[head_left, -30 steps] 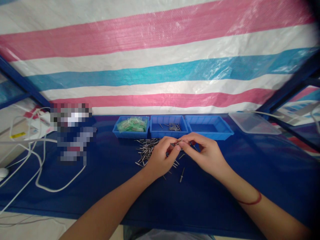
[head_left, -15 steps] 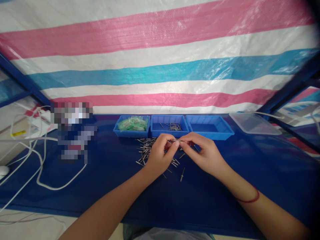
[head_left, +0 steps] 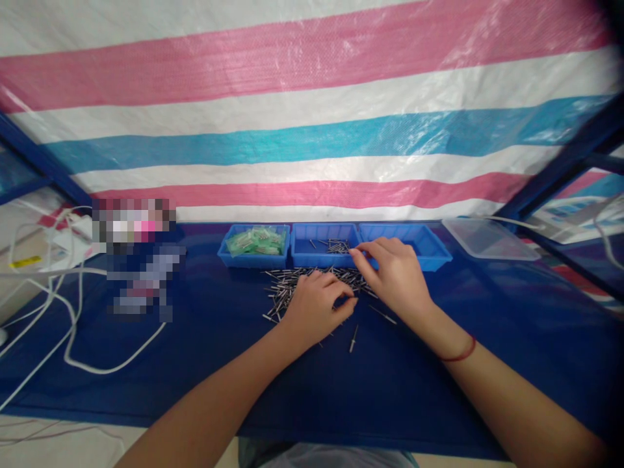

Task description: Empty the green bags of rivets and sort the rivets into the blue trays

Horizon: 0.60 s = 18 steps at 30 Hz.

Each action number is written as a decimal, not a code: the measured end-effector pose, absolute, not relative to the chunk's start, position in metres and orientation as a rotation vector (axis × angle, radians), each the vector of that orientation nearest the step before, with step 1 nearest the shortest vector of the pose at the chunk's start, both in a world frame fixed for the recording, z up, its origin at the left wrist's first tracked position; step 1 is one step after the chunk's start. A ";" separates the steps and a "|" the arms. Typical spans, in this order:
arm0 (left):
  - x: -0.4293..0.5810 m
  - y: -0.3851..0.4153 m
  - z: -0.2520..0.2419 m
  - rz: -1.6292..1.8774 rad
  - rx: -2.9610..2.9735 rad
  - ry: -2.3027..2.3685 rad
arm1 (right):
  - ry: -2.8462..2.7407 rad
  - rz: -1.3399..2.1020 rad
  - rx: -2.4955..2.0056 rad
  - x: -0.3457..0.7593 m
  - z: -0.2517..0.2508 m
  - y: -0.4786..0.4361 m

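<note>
Tabletop (head_left: 209, 305): blue, beneath our rivets (head_left: 281, 292)
Left hand (head_left: 312, 309): over them
Right hand (head_left: 398, 276): by middle bin (head_left: 316, 260)
Fingers (head_left: 345, 311): we can't tell whether grasping

Between the forearms, the near part of the bench (head_left: 312, 403) offers a low way in, with one loose rivet (head_left: 353, 339) lying in it. The left hand (head_left: 320, 299) blocks the middle of the rivet pile (head_left: 280, 292), whose left end can be reached from the side. The right hand (head_left: 387, 266) covers part of the right bin (head_left: 439, 257) and the near corner of the middle bin (head_left: 324, 229); the left bin (head_left: 251, 261) is open from above. Behind them, the striped sheet (head_left: 312, 149) closes the back. White cables (head_left: 114, 371) obstruct the far left.
</note>
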<state>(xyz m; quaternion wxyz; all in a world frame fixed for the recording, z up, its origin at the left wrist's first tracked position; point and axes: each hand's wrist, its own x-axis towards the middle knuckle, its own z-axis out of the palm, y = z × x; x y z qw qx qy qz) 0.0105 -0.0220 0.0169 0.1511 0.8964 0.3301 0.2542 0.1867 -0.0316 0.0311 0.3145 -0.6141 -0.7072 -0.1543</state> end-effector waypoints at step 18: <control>0.019 -0.027 0.017 0.577 2.821 1.162 | -1.911 -0.011 -1.390 0.183 0.036 -0.055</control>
